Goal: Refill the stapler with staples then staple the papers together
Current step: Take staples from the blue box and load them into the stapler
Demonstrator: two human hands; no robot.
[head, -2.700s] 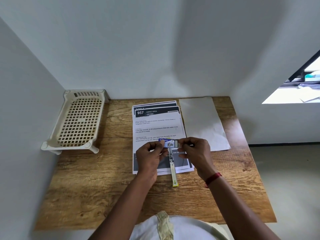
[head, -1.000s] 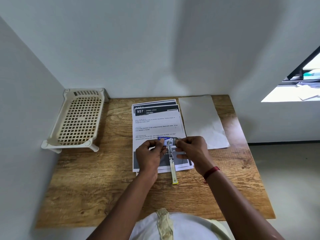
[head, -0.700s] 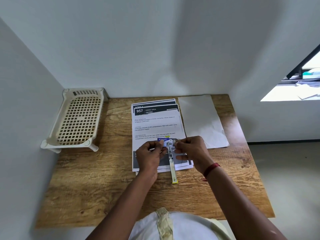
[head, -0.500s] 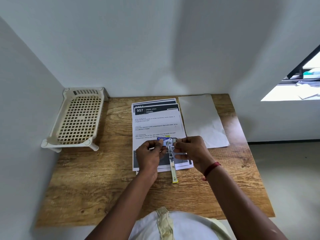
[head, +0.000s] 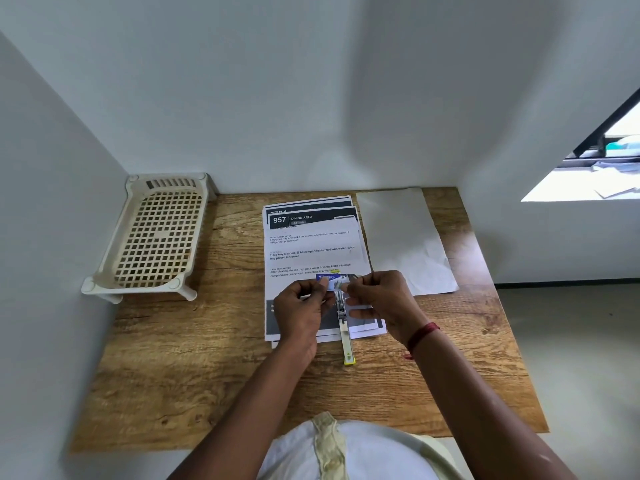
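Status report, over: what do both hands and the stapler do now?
Left hand, right hand: both pinch the blue staple box. Stapler lies below them, across near edge of papers. No obstruction seen.

- We find the brown wood-grain rectangular table (head: 207,375) set into a corner, with walls to its left and behind it.
- The cream perforated plastic tray (head: 156,237) stands at the table's rear left, beside the left wall.
- The stack of printed white paper sheets (head: 311,244) lies mid-table.
- The blank white paper sheet (head: 401,237) lies just right of that stack, at the rear right.
- The long silver metal stapler with a yellow tip (head: 345,336) lies across the stack's near edge, its tip on bare table.
- The small blue cardboard staple box (head: 330,281) is over the stapler's far end, between the left hand (head: 301,313) and the right hand (head: 384,299).
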